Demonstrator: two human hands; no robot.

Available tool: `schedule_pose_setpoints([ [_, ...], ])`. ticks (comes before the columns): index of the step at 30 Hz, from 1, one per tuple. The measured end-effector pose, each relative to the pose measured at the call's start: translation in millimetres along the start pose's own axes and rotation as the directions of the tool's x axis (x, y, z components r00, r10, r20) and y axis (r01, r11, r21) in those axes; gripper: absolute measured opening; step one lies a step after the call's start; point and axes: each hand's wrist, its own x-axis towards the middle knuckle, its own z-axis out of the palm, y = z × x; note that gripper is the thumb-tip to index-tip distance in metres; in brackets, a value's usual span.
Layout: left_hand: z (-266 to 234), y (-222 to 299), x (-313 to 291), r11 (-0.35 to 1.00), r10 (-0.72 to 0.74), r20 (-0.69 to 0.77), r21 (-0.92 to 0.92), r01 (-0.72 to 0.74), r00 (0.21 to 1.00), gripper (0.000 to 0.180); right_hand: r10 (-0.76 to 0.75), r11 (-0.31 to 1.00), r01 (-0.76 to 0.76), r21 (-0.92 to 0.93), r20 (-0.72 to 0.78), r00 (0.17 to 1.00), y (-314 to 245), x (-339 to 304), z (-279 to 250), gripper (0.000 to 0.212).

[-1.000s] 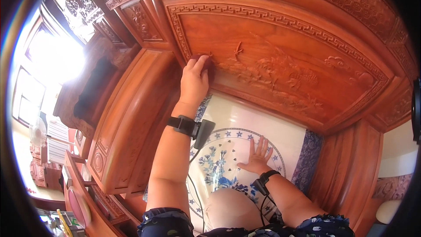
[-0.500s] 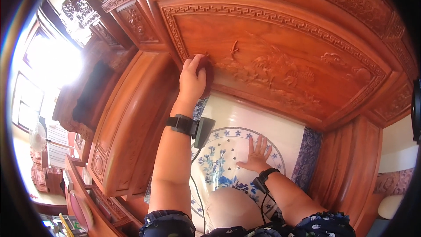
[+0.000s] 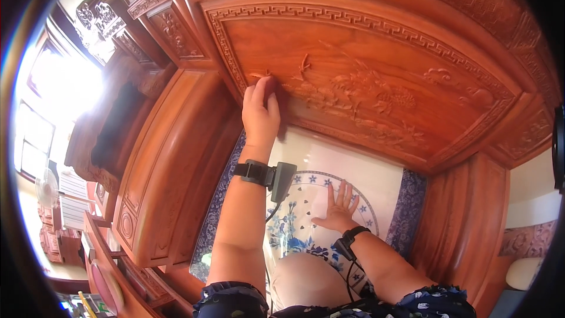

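My left hand (image 3: 259, 116) is raised against the lower left of a carved reddish wooden panel (image 3: 376, 47). Its fingers are curled over a dark red cloth (image 3: 271, 89), which they press to the wood; the hand covers part of it. Small carvings of birds and branches lie just above and to the right. With fingers spread, my right hand (image 3: 338, 211) rests flat on a shiny white seat mat (image 3: 368, 168) printed with blue flowers inside a ring. Both wrists wear black straps with a small device.
The panel is the back of a large wooden seat. A thick wooden armrest (image 3: 168, 159) stands on the left, another (image 3: 465, 212) on the right. My bent knee (image 3: 309, 280) is on the mat. Farther left are a white fan (image 3: 47, 187) and a bright window.
My left hand and the cloth have slid a little down and right across the panel, uncovering a small carving. The right hand stays on the mat. The whole view has shifted slightly.
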Motion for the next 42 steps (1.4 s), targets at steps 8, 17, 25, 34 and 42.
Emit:
schedule_pose_setpoints([
  [8,-2.1,-3.4,0.2,0.999,-0.001,0.127,-0.043,0.007,0.992,0.03,-0.004,1.0,0.004,0.02,-0.037,0.999,3.9,-3.2,-5.5,0.118],
  [17,-7.4,-13.3,4.8,0.988,-0.047,0.109,-0.141,0.063,0.993,0.031,-0.006,1.0,0.007,0.028,-0.013,1.0,1.1,-3.9,-5.0,0.116],
  [25,-14.7,-7.0,0.8,0.993,0.023,0.206,-0.117,0.001,0.978,0.031,0.012,1.0,-0.012,-0.004,-0.004,1.0,1.0,-3.0,-6.1,0.118],
  [34,1.0,8.3,5.1,0.998,0.057,0.002,0.028,-0.057,0.998,0.035,0.015,1.0,-0.015,0.001,-0.001,1.0,0.9,-2.5,-4.1,0.117],
  [42,5.6,3.8,2.2,0.955,-0.242,0.069,-0.161,0.25,0.968,0.038,-0.001,1.0,0.001,0.02,-0.014,1.0,1.1,-4.2,-6.1,0.117],
])
